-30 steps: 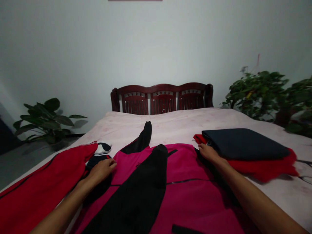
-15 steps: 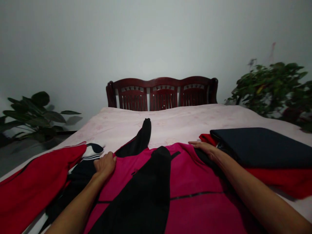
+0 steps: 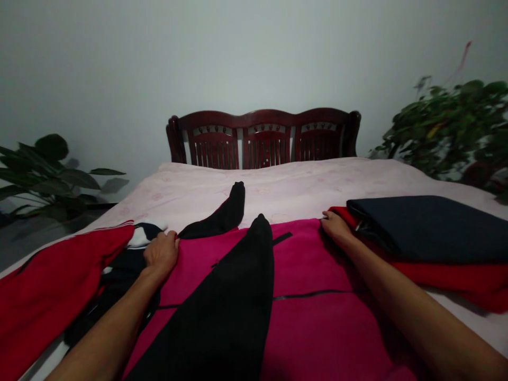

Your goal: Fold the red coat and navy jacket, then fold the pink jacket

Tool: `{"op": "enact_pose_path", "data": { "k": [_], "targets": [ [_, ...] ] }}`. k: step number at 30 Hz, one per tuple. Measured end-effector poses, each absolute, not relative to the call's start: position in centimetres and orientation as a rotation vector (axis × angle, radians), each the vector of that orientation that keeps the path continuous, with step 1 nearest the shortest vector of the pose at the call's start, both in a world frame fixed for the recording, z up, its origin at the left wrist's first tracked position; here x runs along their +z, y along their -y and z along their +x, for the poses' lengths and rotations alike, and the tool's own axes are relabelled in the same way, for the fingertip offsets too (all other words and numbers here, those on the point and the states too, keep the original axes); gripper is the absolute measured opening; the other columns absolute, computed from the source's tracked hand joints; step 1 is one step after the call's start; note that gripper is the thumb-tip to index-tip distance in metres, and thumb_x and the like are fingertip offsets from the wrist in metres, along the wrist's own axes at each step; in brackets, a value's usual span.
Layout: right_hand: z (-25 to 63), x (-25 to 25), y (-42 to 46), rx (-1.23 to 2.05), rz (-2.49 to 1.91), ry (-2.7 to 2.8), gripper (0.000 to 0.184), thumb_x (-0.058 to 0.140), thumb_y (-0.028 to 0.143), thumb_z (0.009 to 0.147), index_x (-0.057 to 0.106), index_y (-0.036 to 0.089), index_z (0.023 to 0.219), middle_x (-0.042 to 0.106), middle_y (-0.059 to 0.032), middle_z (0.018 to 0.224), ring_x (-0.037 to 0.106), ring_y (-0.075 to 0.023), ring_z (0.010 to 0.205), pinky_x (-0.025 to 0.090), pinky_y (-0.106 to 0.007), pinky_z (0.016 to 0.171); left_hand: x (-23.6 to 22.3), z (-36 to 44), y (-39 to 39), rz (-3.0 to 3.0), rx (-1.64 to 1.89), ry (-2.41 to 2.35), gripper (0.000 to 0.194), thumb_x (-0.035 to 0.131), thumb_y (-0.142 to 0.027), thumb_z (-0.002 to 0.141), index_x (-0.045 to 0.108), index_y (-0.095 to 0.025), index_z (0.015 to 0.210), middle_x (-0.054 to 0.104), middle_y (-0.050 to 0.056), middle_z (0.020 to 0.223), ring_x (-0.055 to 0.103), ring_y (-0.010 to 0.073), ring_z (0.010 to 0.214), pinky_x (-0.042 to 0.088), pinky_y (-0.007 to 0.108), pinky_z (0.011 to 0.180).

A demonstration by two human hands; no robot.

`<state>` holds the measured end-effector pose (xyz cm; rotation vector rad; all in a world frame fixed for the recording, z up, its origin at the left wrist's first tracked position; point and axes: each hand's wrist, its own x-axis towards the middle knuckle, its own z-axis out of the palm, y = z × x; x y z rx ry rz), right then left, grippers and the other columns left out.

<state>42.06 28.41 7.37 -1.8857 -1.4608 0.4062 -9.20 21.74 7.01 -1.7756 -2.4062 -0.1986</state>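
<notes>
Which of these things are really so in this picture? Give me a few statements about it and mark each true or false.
The left hand rests at the edge of the magenta-and-black jacket: true.
The right hand grips the dark folded garment: false; it lies at the jacket's edge, beside that garment.
A red garment lies to the left of the jacket: true.
The wooden headboard is white: false; it is dark reddish-brown.

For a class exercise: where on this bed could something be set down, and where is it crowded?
Bare bedspread lies between the magenta garment and the headboard. The left hand is crowded by the red garment, the right hand by the folded navy cloth.
</notes>
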Motion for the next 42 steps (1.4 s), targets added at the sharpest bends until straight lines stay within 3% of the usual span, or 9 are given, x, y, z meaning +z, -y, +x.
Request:
{"op": "enact_pose_path", "data": {
  "k": [3, 5, 10, 18, 23, 26, 30, 35, 42],
  "targets": [
    [39.5, 8.4, -26.2, 0.086, -1.930, 1.601, 0.059, 0.057, 0.034, 0.086, 0.054, 0.012, 0.141, 0.052, -0.0240, 0.144, 0.041, -0.0422, 0.138, 0.029, -0.058, 0.113, 7.3, -8.0, -20.1, -1.889, -0.257, 2.148, 0.048, 0.034, -0.036, 0.099, 0.055, -0.014, 0.136, 0.056, 0.021, 0.136, 0.055, 0.0360, 0.123, 0.043, 0.048, 0.101],
    [37.0, 8.2, -23.8, -0.109, -1.824, 1.849, 0.060, 0.049, 0.037, 0.092, 0.049, 0.012, 0.146, 0.043, -0.0213, 0.153, 0.032, -0.0402, 0.144, 0.023, -0.057, 0.118, 6.8, -7.3, -18.4, -2.083, -0.289, 1.977, 0.051, 0.032, -0.039, 0.100, 0.054, -0.014, 0.140, 0.054, 0.018, 0.143, 0.050, 0.0319, 0.132, 0.038, 0.044, 0.110],
    [32.8, 4.0, -17.6, -0.056, -1.585, 2.336, 0.068, 0.034, 0.058, 0.097, 0.044, 0.018, 0.151, 0.039, -0.0113, 0.159, 0.026, -0.0319, 0.150, 0.023, -0.050, 0.122, 3.6, -8.6, -14.4, -2.350, -0.114, 1.897, 0.058, 0.037, -0.045, 0.100, 0.044, -0.019, 0.151, 0.043, 0.013, 0.157, 0.036, 0.0303, 0.147, 0.026, 0.048, 0.120],
    [39.7, 3.2, -17.6, -0.245, -1.794, 2.465, 0.062, 0.029, 0.047, 0.099, 0.043, 0.016, 0.152, 0.039, -0.0120, 0.159, 0.033, -0.0258, 0.148, 0.025, -0.046, 0.121, 4.4, -12.1, -13.0, -2.288, -0.063, 1.852, 0.050, 0.042, -0.038, 0.098, 0.054, -0.021, 0.144, 0.049, 0.012, 0.153, 0.036, 0.0310, 0.147, 0.020, 0.055, 0.121],
    [37.6, 6.3, -13.6, -0.267, -2.068, 2.296, 0.056, 0.035, 0.041, 0.099, 0.050, 0.011, 0.145, 0.050, -0.0195, 0.150, 0.044, -0.0333, 0.139, 0.033, -0.053, 0.113, 6.0, -11.4, -8.9, -2.297, -0.284, 1.980, 0.048, 0.038, -0.039, 0.100, 0.059, -0.020, 0.139, 0.055, 0.009, 0.149, 0.039, 0.0304, 0.146, 0.025, 0.054, 0.121],
    [33.8, 6.4, -7.7, -0.185, -1.847, 2.379, 0.059, 0.034, 0.047, 0.101, 0.046, 0.016, 0.149, 0.044, -0.0150, 0.155, 0.039, -0.0317, 0.144, 0.031, -0.051, 0.116, 5.2, -10.4, -4.4, -2.382, -0.469, 2.011, 0.050, 0.035, -0.043, 0.101, 0.052, -0.026, 0.145, 0.054, 0.004, 0.151, 0.042, 0.0252, 0.144, 0.033, 0.048, 0.119],
    [32.7, 4.3, -1.3, -0.082, -1.597, 2.510, 0.060, 0.035, 0.053, 0.100, 0.041, 0.025, 0.153, 0.040, -0.0074, 0.159, 0.034, -0.0272, 0.147, 0.026, -0.050, 0.120, 2.8, -9.3, 1.4, -2.395, -0.390, 1.945, 0.052, 0.046, -0.044, 0.097, 0.048, -0.033, 0.147, 0.048, 0.005, 0.155, 0.040, 0.0281, 0.145, 0.034, 0.053, 0.117],
    [38.4, 3.2, -0.4, -0.328, -1.903, 2.291, 0.057, 0.036, 0.046, 0.100, 0.044, 0.023, 0.152, 0.040, -0.0094, 0.159, 0.031, -0.0296, 0.148, 0.019, -0.057, 0.120, 1.6, -9.2, 4.0, -2.278, -0.420, 1.893, 0.050, 0.046, -0.038, 0.097, 0.051, -0.029, 0.146, 0.050, 0.009, 0.153, 0.044, 0.0293, 0.143, 0.037, 0.051, 0.116],
    [41.2, 3.8, -0.9, -0.223, -2.255, 1.971, 0.059, 0.028, 0.045, 0.101, 0.039, 0.020, 0.153, 0.043, -0.0111, 0.156, 0.042, -0.0277, 0.142, 0.038, -0.054, 0.110, 0.9, -10.8, 5.0, -2.246, -0.680, 1.947, 0.046, 0.042, -0.041, 0.098, 0.057, -0.028, 0.140, 0.057, 0.006, 0.147, 0.049, 0.0261, 0.139, 0.040, 0.048, 0.115]
  ]
}}
